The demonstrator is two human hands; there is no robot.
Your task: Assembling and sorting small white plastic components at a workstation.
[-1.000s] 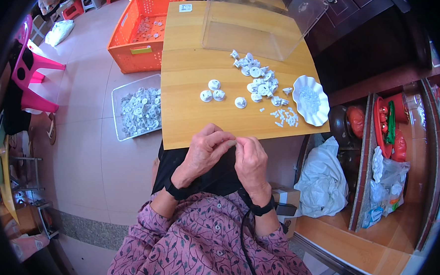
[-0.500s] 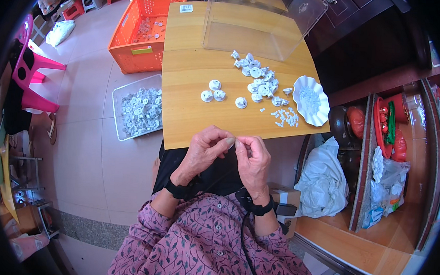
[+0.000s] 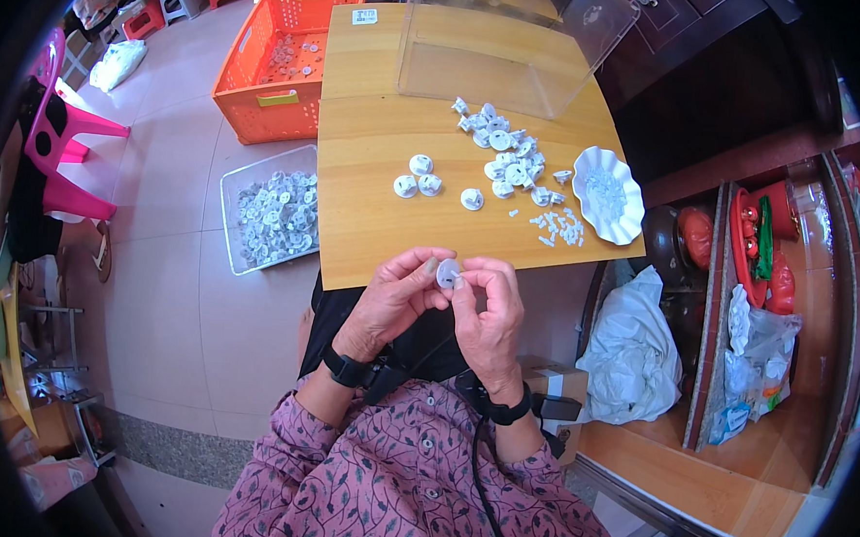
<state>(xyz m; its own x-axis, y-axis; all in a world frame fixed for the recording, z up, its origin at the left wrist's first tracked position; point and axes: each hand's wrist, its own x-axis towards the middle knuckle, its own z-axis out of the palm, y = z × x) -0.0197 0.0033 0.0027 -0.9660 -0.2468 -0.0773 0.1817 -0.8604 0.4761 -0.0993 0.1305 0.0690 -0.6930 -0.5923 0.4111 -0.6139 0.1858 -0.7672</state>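
Note:
In front of the table's near edge, my left hand (image 3: 397, 298) pinches a small round white plastic part (image 3: 446, 272) with a dark slot in its face. My right hand (image 3: 489, 309) is closed at the part's right edge; whatever tiny piece its fingertips grip is too small to make out. On the wooden table (image 3: 374, 232) stand a few similar white parts (image 3: 418, 176), set apart from a larger pile (image 3: 513, 161). Tiny pale pegs (image 3: 561, 227) lie scattered beside a white scalloped dish (image 3: 629, 221) that holds more small translucent pieces.
A clear plastic box (image 3: 479, 77) stands at the table's far side. Left of the table, a clear bin (image 3: 233, 229) full of white parts and an orange crate (image 3: 234, 103) sit on the floor. At right are shelves and a white plastic bag (image 3: 630, 357).
My hands have turned and parted slightly, and the round white part now shows its face between the fingertips. The things on the table look the same.

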